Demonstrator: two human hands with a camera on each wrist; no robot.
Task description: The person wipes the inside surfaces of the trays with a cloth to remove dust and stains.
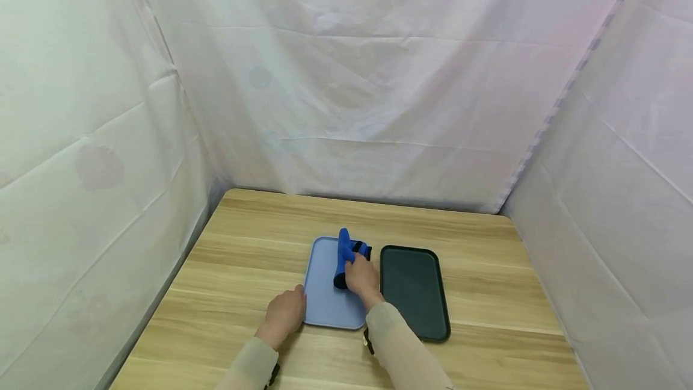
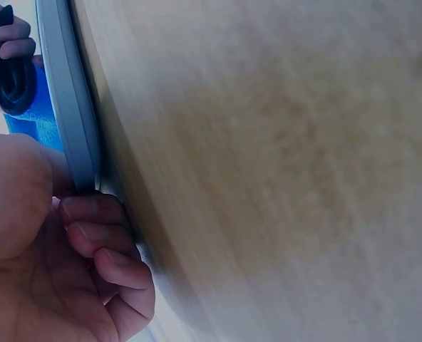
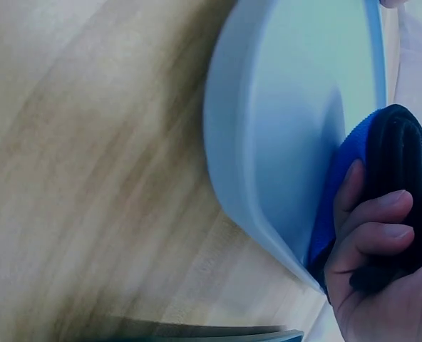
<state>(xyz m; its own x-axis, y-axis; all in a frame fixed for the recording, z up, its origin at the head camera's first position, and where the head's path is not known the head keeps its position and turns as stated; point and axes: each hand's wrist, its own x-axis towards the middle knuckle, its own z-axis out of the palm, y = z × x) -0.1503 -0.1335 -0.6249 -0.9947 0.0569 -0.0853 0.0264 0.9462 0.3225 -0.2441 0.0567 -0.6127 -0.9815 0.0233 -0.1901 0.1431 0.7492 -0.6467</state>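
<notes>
Right hand [image 1: 361, 274] grips the blue-black cloth bundle [image 1: 341, 265], long axis roughly near-to-far, over the light-blue tray [image 1: 323, 303]. Left hand [image 1: 287, 310] (farther from the bundle) holds that tray's near-left edge. Dark green tray [image 1: 414, 294] lies right.

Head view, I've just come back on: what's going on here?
A person's right grip holds a rolled blue and black fabric item over the light blue tray. The left grip holds that tray's left rim near the front corner. To the right, the dark green tray lies on the wooden table.
</notes>
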